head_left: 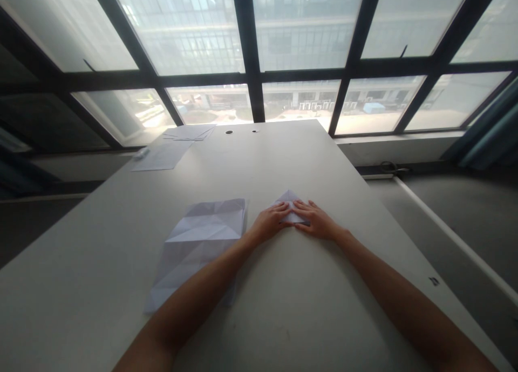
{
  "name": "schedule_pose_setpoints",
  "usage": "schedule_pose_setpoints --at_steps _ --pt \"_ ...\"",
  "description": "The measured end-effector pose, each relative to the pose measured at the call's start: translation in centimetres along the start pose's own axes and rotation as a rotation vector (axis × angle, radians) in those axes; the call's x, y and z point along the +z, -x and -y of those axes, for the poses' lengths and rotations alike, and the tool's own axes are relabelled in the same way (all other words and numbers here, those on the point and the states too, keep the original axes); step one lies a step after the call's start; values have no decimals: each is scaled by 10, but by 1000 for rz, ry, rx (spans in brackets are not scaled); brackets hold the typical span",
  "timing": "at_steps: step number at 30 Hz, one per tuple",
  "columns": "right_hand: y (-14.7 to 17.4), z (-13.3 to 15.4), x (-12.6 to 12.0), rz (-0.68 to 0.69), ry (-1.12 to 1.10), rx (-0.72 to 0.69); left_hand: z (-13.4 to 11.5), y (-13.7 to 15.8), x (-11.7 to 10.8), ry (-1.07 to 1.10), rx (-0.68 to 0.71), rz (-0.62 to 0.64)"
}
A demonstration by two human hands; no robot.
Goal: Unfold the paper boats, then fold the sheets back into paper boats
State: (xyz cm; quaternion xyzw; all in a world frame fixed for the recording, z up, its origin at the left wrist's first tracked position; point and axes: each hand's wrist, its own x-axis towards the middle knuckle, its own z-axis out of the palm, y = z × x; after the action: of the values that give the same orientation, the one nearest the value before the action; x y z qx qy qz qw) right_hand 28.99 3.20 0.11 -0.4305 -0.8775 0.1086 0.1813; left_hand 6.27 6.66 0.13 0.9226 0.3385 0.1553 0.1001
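A small piece of white paper [288, 195], folded to a point at its far end, lies on the white table. My left hand [270, 222] rests on its left side with the fingers stretched out over the paper. From the right, my right hand [318, 221] lies on the same piece, its fingers spread and flat. Both thumbs come close together at the near edge. Much of the folded paper is hidden beneath my fingers. Left of my hands is a larger stack of creased white sheets [214, 221], partly covered by my left forearm.
More white sheets [164, 156] lie at the table's far left, with a small pale object [141, 154] at their edge. The white table [283, 318] has two round holes near its far end. Dark-framed windows stand beyond. A small dark mark [434, 281] shows near the right edge.
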Motion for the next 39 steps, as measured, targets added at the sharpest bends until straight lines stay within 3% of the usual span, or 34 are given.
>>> schedule_pose_setpoints --at_steps 9,18,27,39 --pt "-1 -8 6 -41 -62 29 -3 0 -1 17 -8 -62" --pt "-5 -14 11 -262 -184 149 -5 1 -4 -47 -33 -86" --pt "-5 -15 11 -376 -212 231 -13 3 -13 -88 -249 -120" --pt "-5 -18 17 -428 -129 357 1 4 -2 66 -296 -321"
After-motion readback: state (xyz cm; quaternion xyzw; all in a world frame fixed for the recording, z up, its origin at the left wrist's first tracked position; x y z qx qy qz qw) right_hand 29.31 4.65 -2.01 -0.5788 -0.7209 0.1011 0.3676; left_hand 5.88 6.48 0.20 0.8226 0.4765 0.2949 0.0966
